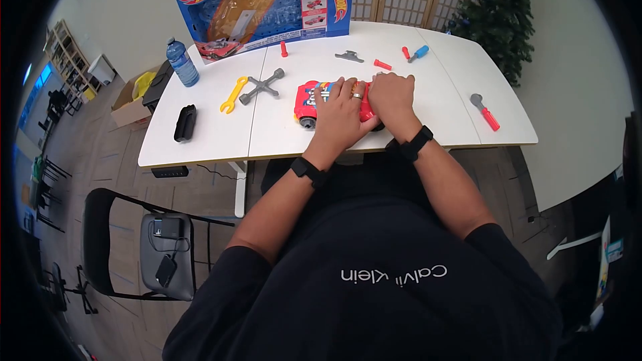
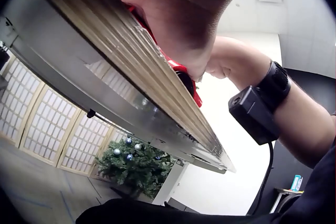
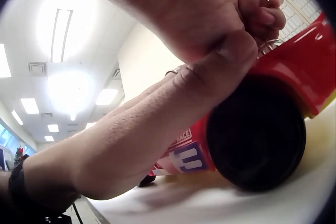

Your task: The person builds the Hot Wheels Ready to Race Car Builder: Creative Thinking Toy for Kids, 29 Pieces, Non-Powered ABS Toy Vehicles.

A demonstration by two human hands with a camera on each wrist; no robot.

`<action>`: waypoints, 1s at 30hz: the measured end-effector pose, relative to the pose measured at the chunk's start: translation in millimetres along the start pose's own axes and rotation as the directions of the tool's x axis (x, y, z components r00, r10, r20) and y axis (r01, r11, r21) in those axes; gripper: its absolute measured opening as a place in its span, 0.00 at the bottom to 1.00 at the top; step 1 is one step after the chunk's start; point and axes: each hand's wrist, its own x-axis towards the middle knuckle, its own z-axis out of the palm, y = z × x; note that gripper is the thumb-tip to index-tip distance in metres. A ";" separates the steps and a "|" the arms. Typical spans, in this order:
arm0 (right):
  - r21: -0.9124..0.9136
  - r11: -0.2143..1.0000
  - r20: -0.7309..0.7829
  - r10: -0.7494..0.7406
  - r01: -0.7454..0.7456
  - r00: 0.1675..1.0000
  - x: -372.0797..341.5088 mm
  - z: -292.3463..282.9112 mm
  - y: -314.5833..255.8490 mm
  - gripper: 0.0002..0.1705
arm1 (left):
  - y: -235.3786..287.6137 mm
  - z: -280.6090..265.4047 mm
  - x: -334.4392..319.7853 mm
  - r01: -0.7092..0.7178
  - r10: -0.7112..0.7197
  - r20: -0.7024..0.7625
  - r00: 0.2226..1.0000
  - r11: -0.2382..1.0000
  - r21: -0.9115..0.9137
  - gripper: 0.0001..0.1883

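Note:
A red toy car [image 1: 308,97] with a colourful printed side stands near the table's front edge. My left hand [image 1: 340,117] lies over it and grips it, fingers across the top and thumb along the near side. In the right wrist view that thumb passes just above a black wheel [image 3: 257,134]. My right hand [image 1: 393,99] is at the car's right end, close beside the left. Its curled fingers [image 3: 270,19] are over the car top, by a small silvery part; I cannot tell what they hold.
On the white table [image 1: 207,130] lie a yellow wrench [image 1: 233,95], a grey cross wrench [image 1: 263,86], a black tray [image 1: 186,124], red pegs [image 1: 382,65], a blue-handled tool [image 1: 418,53] and a red-handled tool [image 1: 485,112]. A water bottle [image 1: 182,63] and toy box [image 1: 267,10] stand behind.

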 end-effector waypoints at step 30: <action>0.068 0.997 0.504 0.002 -0.042 0.864 59.8 -10.5 39.9 0.40 | 5.0 1.7 -4.1 0.003 -0.005 -0.038 0.999 0.999 -0.048 0.49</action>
